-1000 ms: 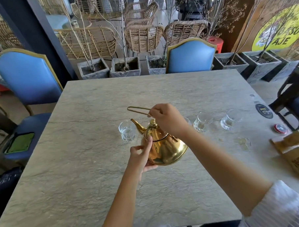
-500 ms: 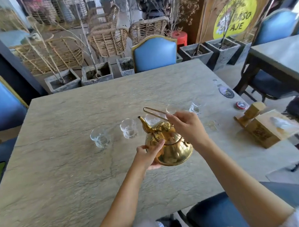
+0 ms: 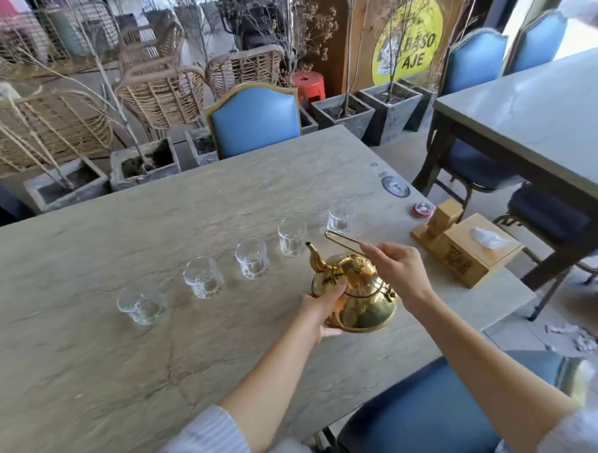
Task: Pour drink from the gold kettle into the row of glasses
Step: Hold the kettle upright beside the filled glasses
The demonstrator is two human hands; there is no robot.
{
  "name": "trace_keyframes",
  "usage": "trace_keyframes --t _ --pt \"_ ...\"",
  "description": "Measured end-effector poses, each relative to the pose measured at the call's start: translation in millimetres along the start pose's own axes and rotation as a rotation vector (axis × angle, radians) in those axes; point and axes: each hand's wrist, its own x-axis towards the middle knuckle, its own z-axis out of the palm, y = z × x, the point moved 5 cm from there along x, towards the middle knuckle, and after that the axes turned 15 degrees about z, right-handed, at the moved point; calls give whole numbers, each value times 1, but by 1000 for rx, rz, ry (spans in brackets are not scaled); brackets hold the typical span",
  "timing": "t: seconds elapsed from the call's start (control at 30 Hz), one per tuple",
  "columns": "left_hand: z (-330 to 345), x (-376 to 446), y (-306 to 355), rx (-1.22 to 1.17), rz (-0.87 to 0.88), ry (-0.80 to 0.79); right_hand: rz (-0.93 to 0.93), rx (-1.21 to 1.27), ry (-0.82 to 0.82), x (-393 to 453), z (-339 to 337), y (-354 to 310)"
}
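The gold kettle hangs just above the stone table, its spout aimed up and left toward the row of glasses. My right hand pinches its thin wire handle from above. Cupped against the kettle's lower left side is my left hand. Several clear glasses run diagonally across the table: the nearest-left glass, then a second glass, a third glass, a fourth glass and the farthest glass. The spout tip sits close to the fourth glass. Each holds a little clear liquid.
A wooden tissue box stands at the table's right edge, beside a red round tin and a dark coaster. A blue chair faces the far edge, another blue seat is under my right arm, and a second table stands right.
The view has swung left to right, so the whole row of glasses now shows. The kettle has moved right along the row and stands more upright, both hands holding as before.
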Motion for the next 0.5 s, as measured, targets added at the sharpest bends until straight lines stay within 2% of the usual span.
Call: trace_keyframes --t 0.27,0.5 --pt "39 30 6 36 -6 -4 20 7 58 33 -24 9" --pt "50 41 10 -27 31 48 52 27 63 58 -29 11"
